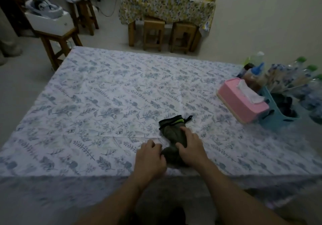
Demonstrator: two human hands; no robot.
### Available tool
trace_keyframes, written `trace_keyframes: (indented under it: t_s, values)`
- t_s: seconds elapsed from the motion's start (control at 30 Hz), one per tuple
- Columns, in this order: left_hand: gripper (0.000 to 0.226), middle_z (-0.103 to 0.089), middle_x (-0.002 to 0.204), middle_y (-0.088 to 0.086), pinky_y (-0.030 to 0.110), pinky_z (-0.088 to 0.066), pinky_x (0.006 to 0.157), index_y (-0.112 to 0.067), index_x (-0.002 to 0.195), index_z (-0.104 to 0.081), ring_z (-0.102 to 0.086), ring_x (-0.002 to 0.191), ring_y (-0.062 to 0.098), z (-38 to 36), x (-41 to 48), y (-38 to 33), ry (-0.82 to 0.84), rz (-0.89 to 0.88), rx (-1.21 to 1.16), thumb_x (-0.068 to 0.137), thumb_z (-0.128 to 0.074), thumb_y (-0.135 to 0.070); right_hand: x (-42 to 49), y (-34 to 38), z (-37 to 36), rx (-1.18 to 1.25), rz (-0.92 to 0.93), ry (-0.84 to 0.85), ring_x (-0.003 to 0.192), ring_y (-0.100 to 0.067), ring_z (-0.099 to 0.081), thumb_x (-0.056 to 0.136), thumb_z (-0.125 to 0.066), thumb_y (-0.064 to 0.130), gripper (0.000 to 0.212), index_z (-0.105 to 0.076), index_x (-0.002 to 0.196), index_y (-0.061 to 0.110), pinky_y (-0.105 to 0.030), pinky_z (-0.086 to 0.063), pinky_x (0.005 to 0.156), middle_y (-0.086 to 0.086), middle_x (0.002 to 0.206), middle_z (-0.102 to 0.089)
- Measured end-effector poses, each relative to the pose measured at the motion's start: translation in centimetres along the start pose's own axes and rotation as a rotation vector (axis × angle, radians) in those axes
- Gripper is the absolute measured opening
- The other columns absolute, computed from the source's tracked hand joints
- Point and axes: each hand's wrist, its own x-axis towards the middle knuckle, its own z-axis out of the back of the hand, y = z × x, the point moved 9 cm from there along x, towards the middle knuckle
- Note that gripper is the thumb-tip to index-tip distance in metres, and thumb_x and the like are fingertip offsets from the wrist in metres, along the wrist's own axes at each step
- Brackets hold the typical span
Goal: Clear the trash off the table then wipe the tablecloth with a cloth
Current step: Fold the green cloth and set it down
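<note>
Tablecloth (97, 102), a thin white sheet printed with blue-grey leaf sprigs, covers the counter and hangs over its near edge; faint fold creases cross it. We see no loose trash on its open area, so we judge the clearing done and the wiping stage in hand. Near the front edge, our left hand (150, 156) is curled, its fingers pinching the near end of the cloth (171, 134). That cloth is a dark olive, soft, bunched rag with a black hem, a lime stripe and a small loop at its far end, lying just right of centre. Our right hand (190, 148) presses flat on it, fingers spread and gripping its top. The next move, we judge, calls for gathering the rag into a pad and sweeping it in strokes across the sheet. Further right stand a pink tissue box (242, 102), rigid and rectangular, touching a teal plastic basket (275, 118), with capped bottles (257, 73) behind.
</note>
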Motion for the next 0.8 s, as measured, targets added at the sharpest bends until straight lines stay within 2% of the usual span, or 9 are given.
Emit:
trace_keyframes:
  t_s: [0.13,0.2,0.27,0.33,0.43,0.5,0.53,0.63,0.8]
  values:
    - [0.029,-0.052,0.106,0.007,0.039,-0.048,0.085,-0.016,0.095,-0.06,-0.053,0.101,0.028,-1.5,0.5,-2.1,0.135,0.134,-0.145,0.085,-0.052,-0.042,-2.3,-3.9,0.6,-0.083,-0.126,-0.015,0.125,-0.031,-0.041,0.085,-0.055,0.037,0.066,-0.029,0.145,0.028,-0.049,-0.038,0.103,-0.008,0.139,-0.044]
    - [0.019,-0.06,0.096,0.01,0.038,-0.051,0.079,-0.015,0.084,-0.059,-0.061,0.093,0.028,-2.0,1.2,-2.8,0.223,0.215,-0.362,0.083,-0.058,-0.034,-2.9,-5.2,0.4,-0.037,-0.176,0.074,0.111,-0.029,-0.053,0.082,-0.054,0.032,0.053,-0.039,0.133,0.026,-0.046,-0.045,0.096,-0.008,0.124,-0.056]
    - [0.013,-0.066,0.093,0.018,0.041,-0.054,0.077,-0.012,0.082,-0.058,-0.063,0.085,0.028,-1.6,2.2,-3.8,0.248,0.287,-0.522,0.082,-0.062,-0.024,-3.1,-5.9,0.9,0.178,-0.263,0.122,0.095,-0.028,-0.06,0.077,-0.055,0.025,0.046,-0.041,0.121,0.025,-0.044,-0.052,0.083,-0.007,0.106,-0.06]
    - [0.013,-0.065,0.095,0.023,0.045,-0.056,0.076,-0.01,0.084,-0.058,-0.06,0.078,0.027,-0.5,3.5,-5.5,0.214,0.317,-0.661,0.079,-0.064,-0.021,-2.8,-6.7,3.1,0.457,-0.374,0.07,0.092,-0.028,-0.061,0.079,-0.057,0.017,0.042,-0.041,0.118,0.023,-0.046,-0.056,0.08,-0.01,0.104,-0.057]
    - [0.01,-0.058,0.091,0.017,0.032,-0.054,0.056,-0.011,0.087,-0.056,-0.057,0.078,0.026,2.3,5.6,-9.7,0.158,0.324,-0.851,0.088,-0.063,-0.018,-1.5,-8.0,8.4,0.897,-0.464,-0.052,0.097,-0.031,-0.059,0.085,-0.059,0.003,0.038,-0.046,0.119,0.017,-0.049,-0.061,0.074,-0.013,0.11,-0.051]
    - [0.009,-0.058,0.092,0.011,0.031,-0.058,0.058,-0.013,0.09,-0.057,-0.06,0.084,0.026,4.9,7.2,-12.5,0.083,0.324,-0.936,0.091,-0.064,-0.019,-0.3,-8.4,12.8,1.09,-0.433,-0.106,0.098,-0.03,-0.056,0.087,-0.057,-0.005,0.038,-0.048,0.119,0.013,-0.043,-0.06,0.064,-0.012,0.11,-0.048]
    - [0.009,-0.059,0.095,0.011,0.039,-0.061,0.071,-0.016,0.09,-0.057,-0.062,0.091,0.028,6.0,8.0,-13.9,0.049,0.313,-0.975,0.091,-0.065,-0.02,0.3,-8.4,15.1,1.149,-0.403,-0.123,0.099,-0.03,-0.056,0.087,-0.057,-0.008,0.037,-0.048,0.117,0.012,-0.042,-0.059,0.064,-0.014,0.112,-0.049]
    - [0.009,-0.06,0.101,0.012,0.051,-0.056,0.09,-0.019,0.09,-0.057,-0.063,0.101,0.033,8.4,9.5,-17.7,-0.034,0.262,-1.072,0.089,-0.066,-0.02,2.0,-8.4,21.2,1.2,-0.29,-0.183,0.11,-0.034,-0.056,0.087,-0.055,-0.012,0.037,-0.049,0.114,0.013,-0.048,-0.059,0.078,-0.017,0.123,-0.05]
    - [0.012,-0.058,0.104,0.011,0.038,-0.059,0.073,-0.014,0.104,-0.056,-0.062,0.094,0.027,9.1,9.1,-21.8,-0.168,0.207,-1.14,0.093,-0.062,-0.014,2.6,-9.3,26.8,1.073,-0.173,-0.222,0.109,-0.035,-0.056,0.085,-0.053,-0.012,0.039,-0.053,0.109,0.019,-0.047,-0.06,0.08,-0.017,0.124,-0.049]
